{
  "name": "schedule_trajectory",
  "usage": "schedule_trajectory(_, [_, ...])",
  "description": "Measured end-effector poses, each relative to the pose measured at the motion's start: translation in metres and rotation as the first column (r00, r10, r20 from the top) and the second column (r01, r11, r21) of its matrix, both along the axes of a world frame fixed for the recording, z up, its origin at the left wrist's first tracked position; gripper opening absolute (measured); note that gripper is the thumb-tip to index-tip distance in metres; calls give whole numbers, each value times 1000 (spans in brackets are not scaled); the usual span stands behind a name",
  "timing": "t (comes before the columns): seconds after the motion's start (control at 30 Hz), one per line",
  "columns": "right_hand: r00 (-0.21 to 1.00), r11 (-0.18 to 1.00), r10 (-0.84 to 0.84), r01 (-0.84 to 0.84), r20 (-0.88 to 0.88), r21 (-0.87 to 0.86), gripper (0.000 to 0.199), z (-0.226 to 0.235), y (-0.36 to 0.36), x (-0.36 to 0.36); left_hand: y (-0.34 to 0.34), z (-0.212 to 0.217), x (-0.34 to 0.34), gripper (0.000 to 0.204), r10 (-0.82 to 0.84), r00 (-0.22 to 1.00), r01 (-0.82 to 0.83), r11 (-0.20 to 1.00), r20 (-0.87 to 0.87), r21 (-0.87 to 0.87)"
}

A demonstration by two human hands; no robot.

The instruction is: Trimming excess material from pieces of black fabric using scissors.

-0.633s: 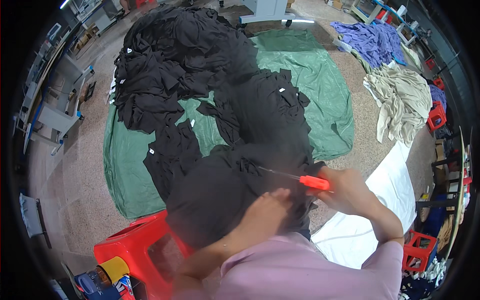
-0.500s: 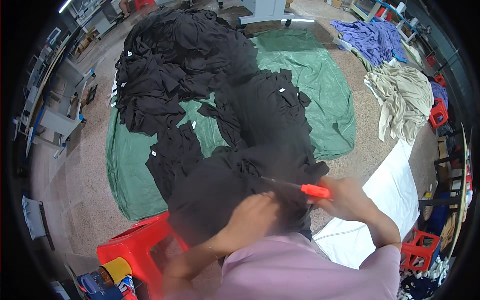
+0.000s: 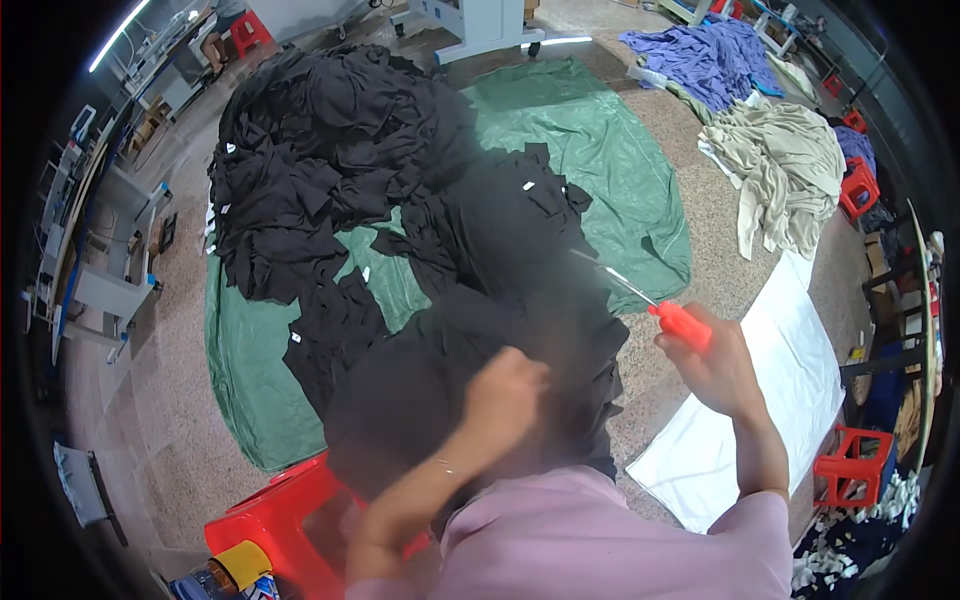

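Holding red-handled tool (image 3: 685, 325), right hand (image 3: 718, 368) overhangs open floor (image 3: 651, 385) edging cloth (image 3: 400, 410)

Left fingers (image 3: 527, 369) curled, blurred, right fingers (image 3: 676, 352) clenched, forearms (image 3: 762, 452) extended forward

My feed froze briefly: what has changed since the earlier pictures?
The right hand moved forward and right, away from the nearest black cloth; its red-handled tool now points more forward. The left hand shifted forward; blur hides its grip. The black garment heap, green sheet and red stool stayed put, though the camera shifted.
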State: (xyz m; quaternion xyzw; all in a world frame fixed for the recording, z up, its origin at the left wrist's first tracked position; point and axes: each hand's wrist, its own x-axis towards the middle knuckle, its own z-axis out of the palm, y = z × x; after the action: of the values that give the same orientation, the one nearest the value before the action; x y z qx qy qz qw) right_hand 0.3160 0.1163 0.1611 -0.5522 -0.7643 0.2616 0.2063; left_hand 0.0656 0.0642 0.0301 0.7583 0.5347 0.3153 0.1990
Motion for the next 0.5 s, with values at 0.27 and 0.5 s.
schedule_trajectory(0.27, [936, 965, -259, 239, -237, -109, 27, -65, -2, 30, 13, -12, -228, 40, 593, -152, 60, 804, 791, -592])
schedule_trajectory(0.5, [991, 992, -123, 124, -56, 5, 31, -88, 1, 8, 61, -13, -178, 47, 497, 856, -252, 641, 142, -725])
